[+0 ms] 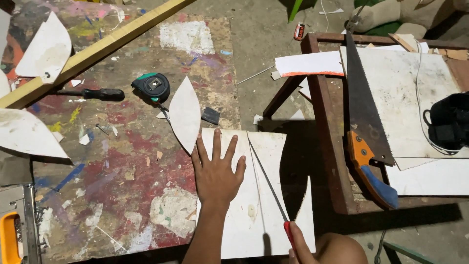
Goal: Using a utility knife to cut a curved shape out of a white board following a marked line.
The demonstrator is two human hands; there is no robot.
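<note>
The white board (254, 195) sticks out over the right edge of the paint-stained table (122, 161), so the thin saw (267, 181) can cut. The left hand (217, 171) lies flat, pinning it. The right hand (299, 247) grips the saw's red handle.

A single head-worn camera looks steeply down and slightly forward from above the person's own arms. It sits close enough that the forearms enter from the bottom edge and the paint-stained bench (122, 161) fills the left and middle of the view. A second, brown-framed work surface (326, 146) takes the right side, with concrete floor (264, 44) along the top.
</note>
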